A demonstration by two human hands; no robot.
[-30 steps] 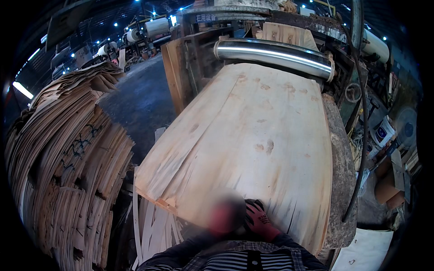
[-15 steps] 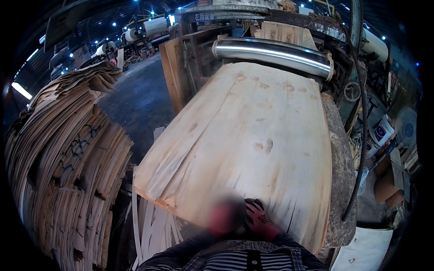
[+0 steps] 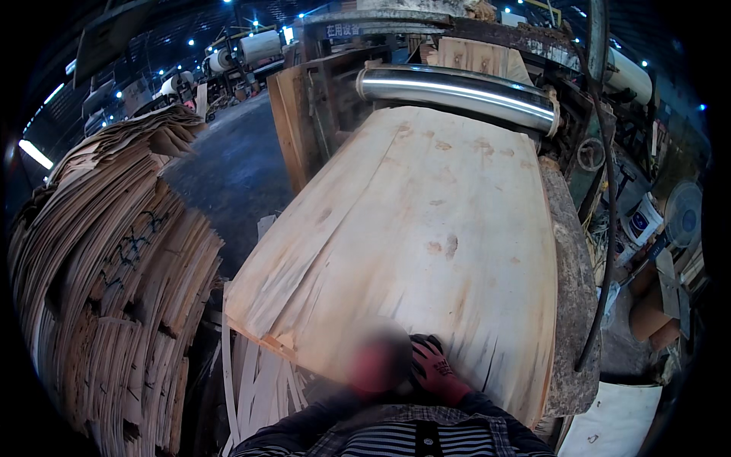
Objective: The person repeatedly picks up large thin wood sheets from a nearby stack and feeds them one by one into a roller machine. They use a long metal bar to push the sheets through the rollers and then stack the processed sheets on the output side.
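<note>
Across the middle of the frame, a broad pale veneer [image 3: 411, 244] is laid out, its far edge set close below a shiny roller [image 3: 457, 95] at the upper centre; whether the two are touching cannot be told. At the lower centre, the right hand [image 3: 435, 367], gloved in red and black, is rested on the near end of the veneer, its fingers extended and closed on nothing that can be seen. Just beside it, the left hand [image 3: 378, 364] is covered by a blur, so whether its fingers are loose or clenched cannot be told. The step in hand is judged to be a pause, with the veneer being steadied at its near end. For any next move, even pressure from both hands would seem to be called for, since long splits are seen in the left part of the veneer and could be widened. Compared with the frame of a second ago, almost nothing is changed: the hands are kept at the same spot on the veneer, and everything, the pile [image 3: 114, 289] at the left included, is shown very slightly further left.
</note>
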